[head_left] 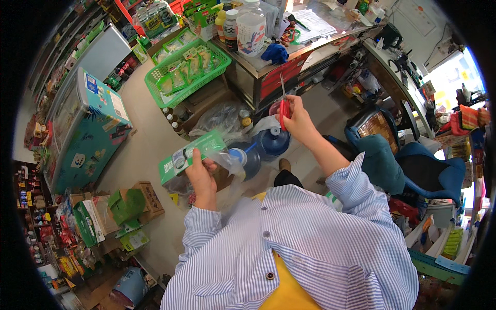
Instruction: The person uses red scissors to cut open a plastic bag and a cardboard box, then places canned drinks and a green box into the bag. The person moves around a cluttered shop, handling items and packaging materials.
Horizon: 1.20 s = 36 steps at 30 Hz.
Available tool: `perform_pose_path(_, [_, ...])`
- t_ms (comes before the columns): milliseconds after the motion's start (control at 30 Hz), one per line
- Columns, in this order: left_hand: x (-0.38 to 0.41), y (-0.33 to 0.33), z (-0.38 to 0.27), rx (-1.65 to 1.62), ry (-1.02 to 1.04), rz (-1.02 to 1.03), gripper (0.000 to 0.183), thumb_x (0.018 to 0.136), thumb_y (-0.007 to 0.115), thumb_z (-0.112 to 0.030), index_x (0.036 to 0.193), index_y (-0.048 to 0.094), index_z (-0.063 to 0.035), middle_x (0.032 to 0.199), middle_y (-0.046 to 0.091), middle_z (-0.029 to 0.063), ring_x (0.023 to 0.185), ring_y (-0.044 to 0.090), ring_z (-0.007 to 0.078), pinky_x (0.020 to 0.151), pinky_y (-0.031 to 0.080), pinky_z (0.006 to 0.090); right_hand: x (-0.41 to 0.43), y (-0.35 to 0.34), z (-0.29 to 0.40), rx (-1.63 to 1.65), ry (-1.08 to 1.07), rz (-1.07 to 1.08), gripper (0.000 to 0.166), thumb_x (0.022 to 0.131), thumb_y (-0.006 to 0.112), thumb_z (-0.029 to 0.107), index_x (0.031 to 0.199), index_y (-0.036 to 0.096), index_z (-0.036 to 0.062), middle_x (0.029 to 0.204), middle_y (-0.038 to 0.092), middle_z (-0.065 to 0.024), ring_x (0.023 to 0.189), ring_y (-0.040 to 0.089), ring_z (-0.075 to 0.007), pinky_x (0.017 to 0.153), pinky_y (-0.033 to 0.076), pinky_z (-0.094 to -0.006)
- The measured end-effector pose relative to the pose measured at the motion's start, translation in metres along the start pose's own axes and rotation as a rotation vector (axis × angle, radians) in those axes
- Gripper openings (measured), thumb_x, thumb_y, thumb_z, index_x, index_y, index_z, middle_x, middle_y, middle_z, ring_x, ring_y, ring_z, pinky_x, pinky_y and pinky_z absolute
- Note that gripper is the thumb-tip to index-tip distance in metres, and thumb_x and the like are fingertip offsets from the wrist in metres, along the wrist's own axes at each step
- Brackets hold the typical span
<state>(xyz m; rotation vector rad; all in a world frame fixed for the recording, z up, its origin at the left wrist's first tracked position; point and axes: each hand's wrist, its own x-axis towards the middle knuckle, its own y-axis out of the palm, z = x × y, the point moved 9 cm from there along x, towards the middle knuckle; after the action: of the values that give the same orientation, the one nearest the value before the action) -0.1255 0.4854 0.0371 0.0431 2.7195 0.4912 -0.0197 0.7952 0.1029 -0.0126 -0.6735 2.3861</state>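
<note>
In my left hand [202, 176] is a green printed cardboard box [193, 155] with clear plastic film [228, 161] trailing from its right end. My right hand [298, 118] grips a pair of scissors with red handles [285, 112]; the blades point up and away from me, apart from the box. Below and between the hands are two blue plastic water jugs, one [271, 142] under my right wrist and one [250, 162] beside the plastic film. Crumpled clear plastic bags [219, 118] lie just beyond the box.
A green plastic basket [186, 93] of packaged goods stands ahead, left of a counter [259, 69] bearing bottles, papers and a blue cloth [275, 53]. A teal chest freezer [93, 128] is at the left, with cardboard boxes [149, 201] nearer me. Chairs [430, 170] stand at the right.
</note>
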Motion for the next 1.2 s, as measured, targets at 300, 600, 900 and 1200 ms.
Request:
perform_pose_path(300, [-0.004,-0.005,0.0,-0.021,0.016,-0.051,0.027,0.094,0.054,-0.027,0.079,0.058,-0.0052,0.059,0.054,0.0022,0.046,0.05,0.0086,0.042,0.042,0.0215,0.104,-0.016,-0.005,-0.497,-0.407,0.119,0.031,0.078,0.065,0.015,0.105,0.056,0.0018,0.095,0.063,-0.0158,0.089,0.06,-0.0346,0.078,0.049,-0.042])
perform_pose_path(600, [-0.003,0.032,-0.014,-0.044,0.063,-0.036,0.023,0.095,0.052,-0.026,0.087,0.058,-0.0048,0.064,0.056,0.0022,0.051,0.053,0.0087,0.044,0.044,0.0216,0.166,0.037,-0.006,-0.826,-0.607,0.08,0.025,0.086,0.059,0.026,0.099,0.065,0.0057,0.092,0.061,-0.0094,0.091,0.054,-0.0298,0.08,0.045,-0.0363])
perform_pose_path(900, [0.009,0.073,-0.012,-0.165,-0.003,-0.099,0.021,0.093,0.055,-0.024,0.084,0.057,-0.0049,0.065,0.058,0.0044,0.052,0.056,0.0129,0.048,0.047,0.0247,0.016,0.062,0.104,-0.077,-0.425,0.344,0.051,0.068,0.077,0.039,0.097,0.054,0.0034,0.094,0.056,-0.0128,0.087,0.058,-0.0321,0.073,0.048,-0.0383])
perform_pose_path(1200, [0.011,0.093,-0.02,-0.177,0.054,0.069,0.021,0.095,0.05,-0.022,0.09,0.058,-0.0033,0.08,0.062,0.0052,0.068,0.06,0.0128,0.06,0.05,0.0277,-0.015,0.055,0.123,-0.038,-0.693,0.094,0.024,0.067,0.071,0.003,0.081,0.052,0.0002,0.123,0.05,-0.0171,0.103,0.055,-0.0368,0.085,0.047,-0.0406])
